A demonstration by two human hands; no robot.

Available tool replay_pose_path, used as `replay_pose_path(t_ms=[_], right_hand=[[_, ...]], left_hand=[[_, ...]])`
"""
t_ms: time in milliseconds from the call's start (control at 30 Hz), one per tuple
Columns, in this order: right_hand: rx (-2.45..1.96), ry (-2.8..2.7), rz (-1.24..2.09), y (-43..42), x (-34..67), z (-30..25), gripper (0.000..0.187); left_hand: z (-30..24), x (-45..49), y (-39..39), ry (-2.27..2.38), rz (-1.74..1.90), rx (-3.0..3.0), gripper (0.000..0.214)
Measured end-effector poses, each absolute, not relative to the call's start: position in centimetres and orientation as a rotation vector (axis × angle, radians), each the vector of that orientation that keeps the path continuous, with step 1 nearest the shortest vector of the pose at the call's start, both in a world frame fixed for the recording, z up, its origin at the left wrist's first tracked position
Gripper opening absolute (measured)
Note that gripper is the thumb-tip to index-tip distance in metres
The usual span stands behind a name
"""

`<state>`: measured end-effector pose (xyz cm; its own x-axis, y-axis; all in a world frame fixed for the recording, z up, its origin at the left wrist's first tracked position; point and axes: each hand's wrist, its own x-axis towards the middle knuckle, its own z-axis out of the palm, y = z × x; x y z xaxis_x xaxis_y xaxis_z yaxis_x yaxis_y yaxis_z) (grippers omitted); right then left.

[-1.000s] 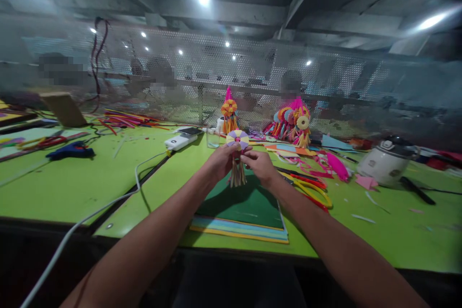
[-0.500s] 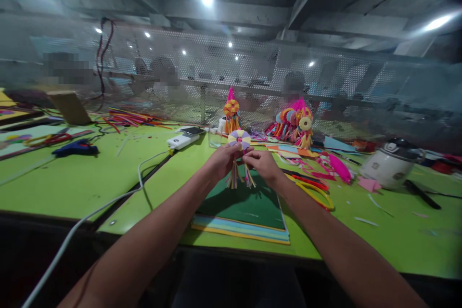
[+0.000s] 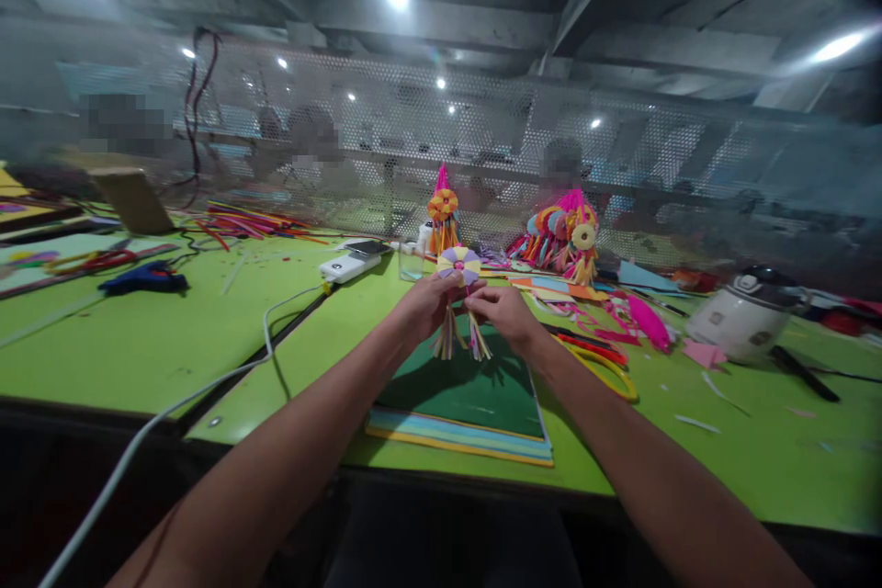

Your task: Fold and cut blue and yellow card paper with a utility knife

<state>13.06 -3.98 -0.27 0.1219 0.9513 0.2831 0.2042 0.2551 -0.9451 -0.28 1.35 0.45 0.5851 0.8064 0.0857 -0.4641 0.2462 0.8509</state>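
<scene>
A paper flower ornament [image 3: 459, 265] in purple and pale yellow, with a pink centre, is held up above the stacked sheets. My left hand [image 3: 428, 301] pinches its lower left edge between thumb and fingers. Just right of it, my right hand [image 3: 502, 308] is closed on the pink thread below the flower, near the top of a tassel. Two pale fringed tassels [image 3: 478, 342] hang down between the hands. Beneath them lies a stack of coloured sheets [image 3: 475, 400], dark green on top, with blue and yellow edges showing.
Yellow-handled scissors [image 3: 606, 374] lie right of the stack. Farther right stands a white kettle [image 3: 734, 322]. Finished flower ornaments [image 3: 443, 205] hang at the mesh partition [image 3: 386, 129]. Leftward are a power strip [image 3: 353, 266] with a white cable, a blue glue gun [image 3: 146, 279] and paper strips [image 3: 258, 222].
Both hands stay almost in place with the flower ornament. Its right tassel has swung slightly to the right.
</scene>
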Motion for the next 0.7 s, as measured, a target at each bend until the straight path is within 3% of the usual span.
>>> replay_pose_path(t_ms=[500, 700], right_hand=[[-1.171, -1.369, 0.942, -4.2, 14.1, 0.5, 0.025], [-1.196, -1.379, 0.971, -3.9, 14.4, 0.4, 0.010]], left_hand=[[1.2, -0.6, 0.8, 0.418, 0.877, 0.968, 0.015], [0.9, -0.6, 1.1, 0.406, 0.850, 0.954, 0.015]])
